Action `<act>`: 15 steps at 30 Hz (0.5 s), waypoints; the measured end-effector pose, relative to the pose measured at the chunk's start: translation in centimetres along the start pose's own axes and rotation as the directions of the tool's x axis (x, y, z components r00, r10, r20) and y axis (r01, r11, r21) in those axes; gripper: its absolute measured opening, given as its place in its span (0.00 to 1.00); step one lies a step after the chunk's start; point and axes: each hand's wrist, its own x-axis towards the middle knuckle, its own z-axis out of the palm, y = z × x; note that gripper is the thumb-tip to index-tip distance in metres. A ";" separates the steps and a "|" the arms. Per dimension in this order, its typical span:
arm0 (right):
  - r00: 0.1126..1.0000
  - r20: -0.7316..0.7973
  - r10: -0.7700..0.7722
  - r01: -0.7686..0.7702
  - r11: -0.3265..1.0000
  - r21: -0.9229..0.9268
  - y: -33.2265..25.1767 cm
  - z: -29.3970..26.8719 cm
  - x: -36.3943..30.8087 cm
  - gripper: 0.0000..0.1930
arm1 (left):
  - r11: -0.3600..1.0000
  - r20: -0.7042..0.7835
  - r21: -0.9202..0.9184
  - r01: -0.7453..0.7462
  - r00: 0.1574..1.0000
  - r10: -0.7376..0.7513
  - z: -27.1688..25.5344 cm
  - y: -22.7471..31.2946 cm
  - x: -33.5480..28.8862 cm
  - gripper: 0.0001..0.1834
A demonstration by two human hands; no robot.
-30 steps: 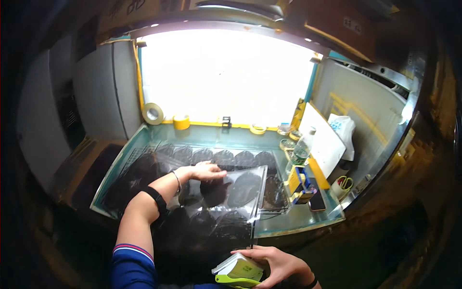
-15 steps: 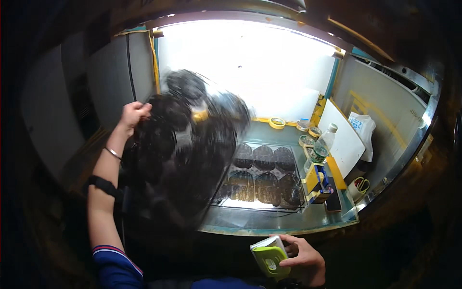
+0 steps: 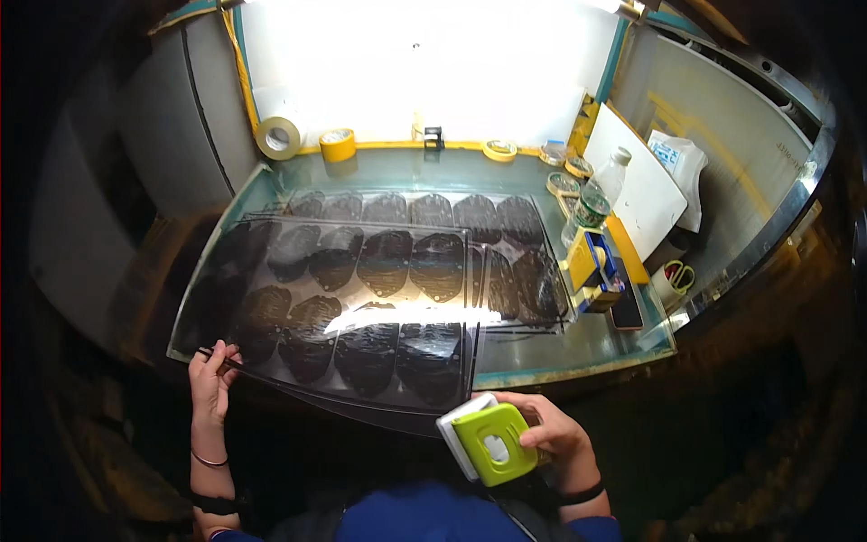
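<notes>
My left hand [image 3: 214, 375] pinches the near left corner of a clear film sheet [image 3: 370, 312] printed with rows of dark rounded shapes. The sheet lies tilted over the near left of the glass-topped table, its front edge bowing past the table's rim. Beneath and behind it, another similar film sheet [image 3: 522, 217] rests flat on the glass. My right hand [image 3: 553, 432] grips a lime-green hole punch [image 3: 497, 447] with a white base, just by the held sheet's near right corner. Whether the punch touches the film I cannot tell.
A bright white panel [image 3: 415, 72] stands behind the table. Tape rolls [image 3: 338, 144] sit along its foot. At the right are a plastic bottle [image 3: 602, 190], a tape dispenser [image 3: 593, 271], a phone [image 3: 625, 303], a white board [image 3: 632, 176] and scissors [image 3: 679, 277] in a holder.
The film sheet, lifted and blurred before, has come down onto the table. My left hand has lowered toward me with its corner. The hole punch has moved slightly up and left.
</notes>
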 end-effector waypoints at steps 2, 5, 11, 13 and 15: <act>1.000 -0.009 0.010 -0.010 0.999 -0.043 0.0 0.4 0.6 0.46 | 0.999 0.015 0.004 0.040 0.999 -0.040 -0.5 -0.2 -0.8 0.11; 1.000 0.004 -0.007 0.008 0.994 -0.113 0.2 0.9 1.2 0.46 | 0.986 0.017 -0.141 0.087 0.996 -0.086 0.7 -1.2 -3.1 0.13; 0.996 0.071 0.061 -0.057 0.997 -0.061 0.7 2.1 3.3 0.45 | 0.828 0.490 -0.104 0.550 0.753 -0.439 8.4 -6.4 -11.8 0.09; 0.993 0.112 0.037 -0.035 0.999 -0.016 0.9 2.2 3.5 0.41 | 0.840 0.604 -0.017 0.542 0.675 -0.423 11.2 -7.1 -13.5 0.06; 0.997 0.079 0.010 -0.009 1.000 -0.007 1.0 1.9 3.0 0.41 | 0.878 0.584 -0.099 0.468 0.742 -0.330 13.4 -7.5 -14.3 0.04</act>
